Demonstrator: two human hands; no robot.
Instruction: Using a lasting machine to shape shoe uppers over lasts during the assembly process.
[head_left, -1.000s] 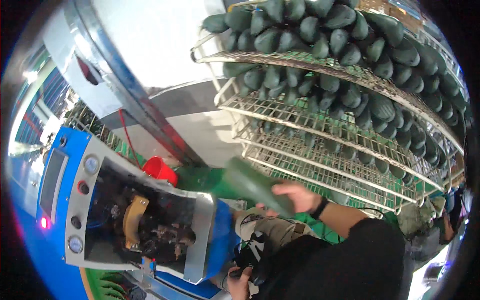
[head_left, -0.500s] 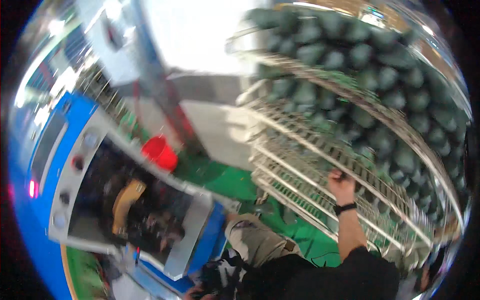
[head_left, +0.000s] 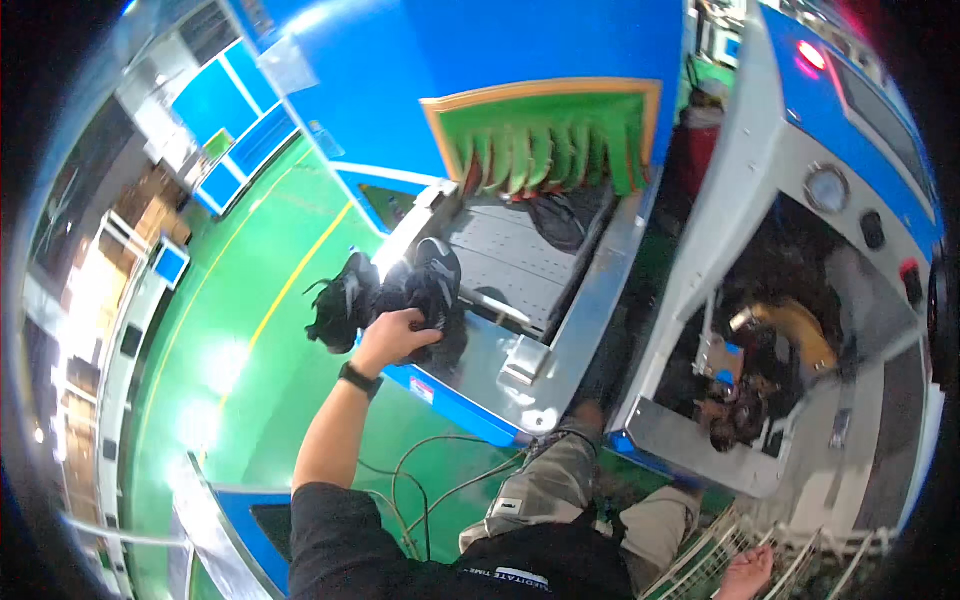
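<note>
A pair of black sneakers with pale side stripes is at the near left end of a conveyor machine. My left hand [head_left: 393, 338], a black band on its wrist, is closed on the right-hand sneaker [head_left: 432, 283]. Against it, on the left, the other sneaker [head_left: 342, 303] hangs out past the machine's edge; whether my fingers also hold it is hidden. My right hand [head_left: 748, 574] is low at the right, over a cream wire rack [head_left: 700, 562]. Its fingers are loosely bent and apart, with nothing visible in them.
Green strip curtains [head_left: 550, 140] hang over the slatted conveyor bed [head_left: 510, 245], where a dark item [head_left: 558, 222] lies. A metal block [head_left: 525, 358] sits on its near ledge. At right stands another machine [head_left: 655, 420] with an open chamber. Loose cables [head_left: 415, 480] lie near my legs.
My view has swung left from the rack of dark shapes to the conveyor machine. The sneakers, low at the edge before, are now out at the conveyor. My right hand has dropped low in view.
</note>
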